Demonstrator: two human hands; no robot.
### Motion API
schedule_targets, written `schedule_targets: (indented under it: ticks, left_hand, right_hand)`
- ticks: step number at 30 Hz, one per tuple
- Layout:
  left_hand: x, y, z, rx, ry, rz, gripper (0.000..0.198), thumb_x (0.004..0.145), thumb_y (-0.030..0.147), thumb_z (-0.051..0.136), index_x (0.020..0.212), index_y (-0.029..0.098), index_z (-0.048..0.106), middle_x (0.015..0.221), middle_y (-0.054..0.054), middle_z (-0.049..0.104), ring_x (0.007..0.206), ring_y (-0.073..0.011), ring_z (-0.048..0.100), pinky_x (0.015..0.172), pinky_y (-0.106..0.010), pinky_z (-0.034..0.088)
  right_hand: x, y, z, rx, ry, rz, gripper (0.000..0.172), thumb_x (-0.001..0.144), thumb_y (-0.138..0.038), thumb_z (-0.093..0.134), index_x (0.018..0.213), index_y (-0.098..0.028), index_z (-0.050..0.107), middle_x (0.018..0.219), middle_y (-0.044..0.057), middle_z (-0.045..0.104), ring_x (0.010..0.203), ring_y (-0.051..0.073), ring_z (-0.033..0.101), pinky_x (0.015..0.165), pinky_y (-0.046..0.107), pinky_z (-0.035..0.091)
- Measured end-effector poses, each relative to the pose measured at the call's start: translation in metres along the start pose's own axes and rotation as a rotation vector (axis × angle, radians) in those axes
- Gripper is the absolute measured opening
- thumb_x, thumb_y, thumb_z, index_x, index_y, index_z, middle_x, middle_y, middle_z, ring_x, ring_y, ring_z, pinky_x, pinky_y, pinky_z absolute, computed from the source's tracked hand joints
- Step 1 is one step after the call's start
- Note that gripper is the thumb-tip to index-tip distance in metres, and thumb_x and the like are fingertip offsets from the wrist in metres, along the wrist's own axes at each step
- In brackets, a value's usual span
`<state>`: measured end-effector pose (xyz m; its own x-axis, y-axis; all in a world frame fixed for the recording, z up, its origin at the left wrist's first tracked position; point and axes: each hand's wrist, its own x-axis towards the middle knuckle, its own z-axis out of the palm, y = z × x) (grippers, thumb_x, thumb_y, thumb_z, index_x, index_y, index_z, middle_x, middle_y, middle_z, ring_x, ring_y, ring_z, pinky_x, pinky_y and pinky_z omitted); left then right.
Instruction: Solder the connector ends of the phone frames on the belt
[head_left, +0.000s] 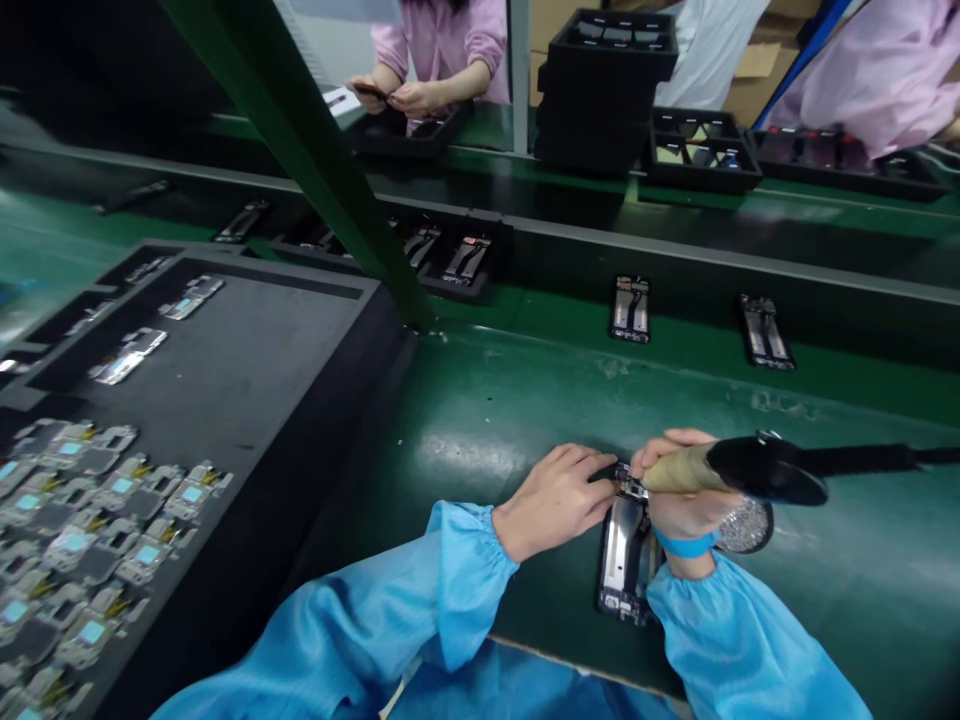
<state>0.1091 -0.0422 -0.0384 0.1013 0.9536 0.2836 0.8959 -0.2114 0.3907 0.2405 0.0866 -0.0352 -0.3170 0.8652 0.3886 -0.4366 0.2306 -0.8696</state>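
Observation:
An opened phone (619, 550) lies on the green bench in front of me, its metal inside facing up. My left hand (559, 498) grips its upper left edge, fingers bent and close together at the corner. My right hand (686, 512) is closed around a tape-wrapped electric screwdriver (684, 468) with a black end and a dark cord leading off to the right. The driver leans over the phone's top end; its tip is hidden by my fingers. Just right of my right wrist, partly covered, sits a round dish (746, 526) of small shiny pieces, probably screws.
On the left, a black foam tray (277, 330) holds several metal phone parts (124, 485). Beyond the bench, more opened phones (631, 308) lie along a green strip. A slanted green post (300, 130) crosses the view. Opposite, a person in pink (480, 50) handles a dark object.

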Motion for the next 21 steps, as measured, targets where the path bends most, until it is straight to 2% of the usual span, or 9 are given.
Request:
schedule_targets:
  ticks: [2, 5, 9, 13, 16, 21]
  left_hand:
    - [-0.001, -0.001, 0.001, -0.013, 0.008, -0.003, 0.023, 0.112, 0.033, 0.060, 0.121, 0.021, 0.078, 0.144, -0.009, 0.071, 0.129, -0.0260, 0.067, 0.110, -0.045, 0.055]
    - [-0.003, -0.001, 0.001, -0.018, 0.037, -0.002, 0.022, 0.112, 0.029, 0.059, 0.119, 0.021, 0.078, 0.144, -0.008, 0.072, 0.128, -0.0262, 0.067, 0.109, -0.045, 0.055]
    - [-0.003, -0.001, 0.001, -0.003, 0.075, 0.012, 0.021, 0.112, 0.027, 0.058, 0.116, 0.021, 0.078, 0.142, -0.007, 0.073, 0.125, -0.0267, 0.068, 0.106, -0.045, 0.057]
    - [-0.005, -0.002, 0.002, -0.005, 0.086, 0.017, 0.021, 0.112, 0.026, 0.058, 0.119, 0.022, 0.077, 0.141, -0.008, 0.073, 0.124, -0.0264, 0.068, 0.105, -0.045, 0.058]
    - [-0.006, -0.003, 0.004, -0.014, 0.086, 0.017, 0.020, 0.111, 0.024, 0.059, 0.122, 0.023, 0.076, 0.142, -0.007, 0.072, 0.123, -0.0268, 0.067, 0.105, -0.046, 0.057]
    - [-0.006, -0.004, 0.004, -0.016, 0.075, 0.018, 0.021, 0.111, 0.025, 0.060, 0.123, 0.023, 0.076, 0.143, -0.007, 0.072, 0.126, -0.0267, 0.067, 0.106, -0.046, 0.057]
  right_hand:
    - [0.008, -0.010, -0.008, 0.002, 0.060, -0.067, 0.068, 0.095, -0.087, 0.041, 0.109, -0.025, 0.066, 0.064, -0.001, 0.063, 0.042, 0.020, 0.055, 0.042, 0.034, 0.048]
    - [0.022, -0.024, -0.032, -0.081, 0.219, -0.221, 0.076, 0.097, -0.090, 0.028, 0.104, -0.024, 0.065, 0.060, -0.001, 0.061, 0.039, 0.020, 0.053, 0.042, 0.037, 0.050]
    - [0.031, -0.031, -0.055, -0.181, 0.311, -0.135, 0.080, 0.089, -0.098, 0.036, 0.095, -0.023, 0.062, 0.054, -0.002, 0.058, 0.037, 0.020, 0.051, 0.041, 0.035, 0.047]
    - [0.031, -0.028, -0.050, -0.181, 0.365, -0.117, 0.075, 0.088, -0.095, 0.044, 0.096, -0.022, 0.061, 0.055, -0.003, 0.056, 0.038, 0.018, 0.051, 0.041, 0.032, 0.046]
    - [0.029, -0.022, -0.045, -0.178, 0.358, -0.112, 0.075, 0.089, -0.093, 0.045, 0.097, -0.021, 0.062, 0.055, -0.003, 0.056, 0.037, 0.018, 0.051, 0.038, 0.032, 0.045]
    - [0.029, -0.016, -0.052, -0.164, 0.340, -0.120, 0.071, 0.089, -0.090, 0.050, 0.099, -0.021, 0.065, 0.057, -0.003, 0.057, 0.038, 0.018, 0.052, 0.038, 0.032, 0.044]
